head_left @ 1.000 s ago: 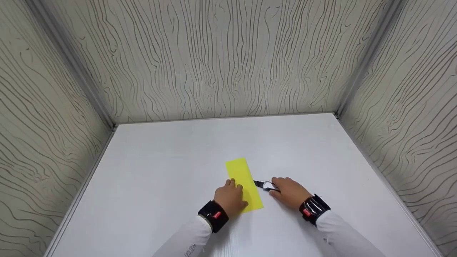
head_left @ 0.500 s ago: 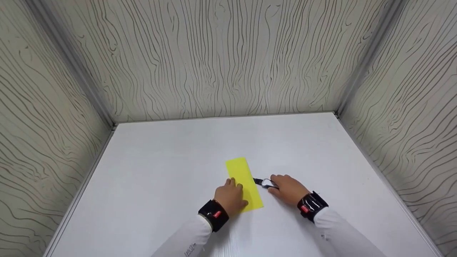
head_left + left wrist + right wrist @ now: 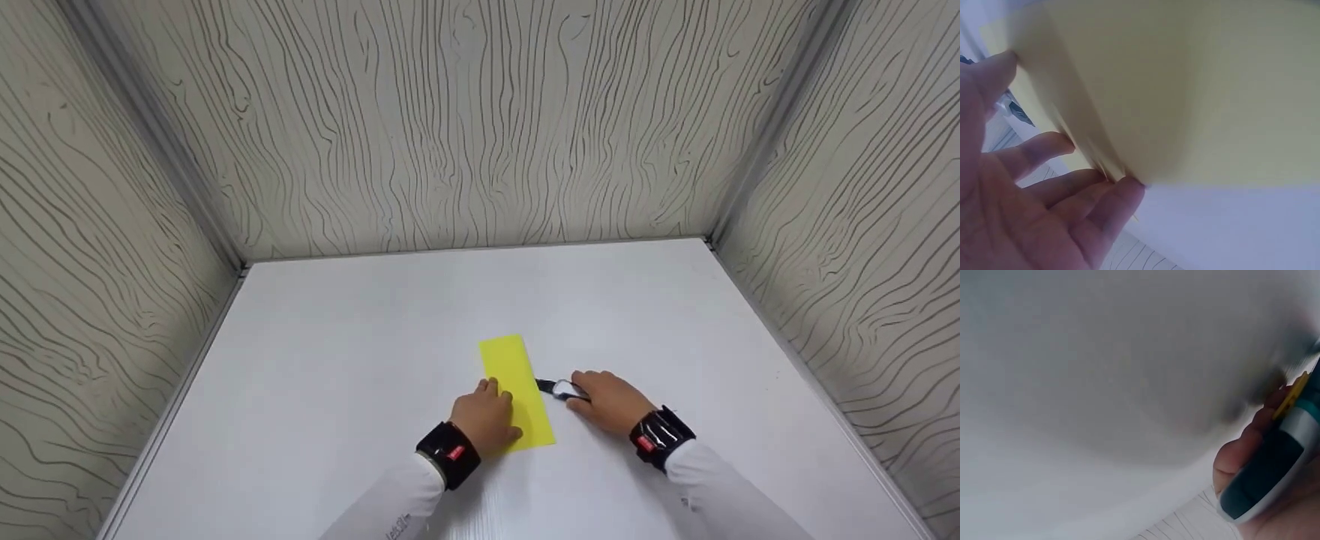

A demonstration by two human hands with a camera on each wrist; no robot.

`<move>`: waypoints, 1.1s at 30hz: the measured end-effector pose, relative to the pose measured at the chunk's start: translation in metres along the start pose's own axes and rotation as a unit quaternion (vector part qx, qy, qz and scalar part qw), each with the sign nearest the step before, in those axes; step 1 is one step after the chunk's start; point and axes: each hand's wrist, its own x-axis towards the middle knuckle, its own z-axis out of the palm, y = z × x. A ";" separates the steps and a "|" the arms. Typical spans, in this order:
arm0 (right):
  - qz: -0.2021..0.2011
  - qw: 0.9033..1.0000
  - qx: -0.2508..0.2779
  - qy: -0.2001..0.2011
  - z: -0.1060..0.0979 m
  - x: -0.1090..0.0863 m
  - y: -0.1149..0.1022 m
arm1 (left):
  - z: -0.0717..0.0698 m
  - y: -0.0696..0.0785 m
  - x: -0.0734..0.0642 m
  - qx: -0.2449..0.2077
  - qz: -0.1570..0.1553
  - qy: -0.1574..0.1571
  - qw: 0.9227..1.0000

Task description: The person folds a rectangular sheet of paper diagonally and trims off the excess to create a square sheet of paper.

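A long yellow sheet of paper (image 3: 514,364) lies on the white table, slanting away from the person. Over its near left part my left hand (image 3: 484,416) is spread, fingertips pressing on the paper. The left wrist view shows the thumb and fingertips (image 3: 1053,146) along one edge of the sheet, which has a crease-like line. On the other side, my right hand (image 3: 611,401) grips a black-and-silver handheld tool (image 3: 562,389), its dark narrow end right at the paper's right edge. Close up, the tool (image 3: 1266,475) has a dark teal grip, a silver band and a ridged yellow piece.
The white table (image 3: 360,330) stretches around the paper on all sides. Wood-grain patterned panels (image 3: 465,127) stand behind it and at both sides, joined by grey corner posts (image 3: 780,120).
The right hand and its tool first move slightly away and left, then back nearer. The paper has shifted a little towards the person. The left hand stays almost in place.
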 end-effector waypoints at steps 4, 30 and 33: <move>0.010 1.000 0.002 -0.001 0.003 -0.008 -0.003 | -0.002 -0.001 -0.003 -0.004 0.012 -0.002 1.000; 0.020 1.000 -0.015 -0.005 0.003 -0.013 -0.018 | -0.005 -0.004 -0.001 -0.037 0.037 0.005 0.999; 0.012 1.000 -0.012 -0.003 0.003 -0.011 -0.019 | -0.005 -0.004 -0.001 -0.041 0.035 0.007 0.999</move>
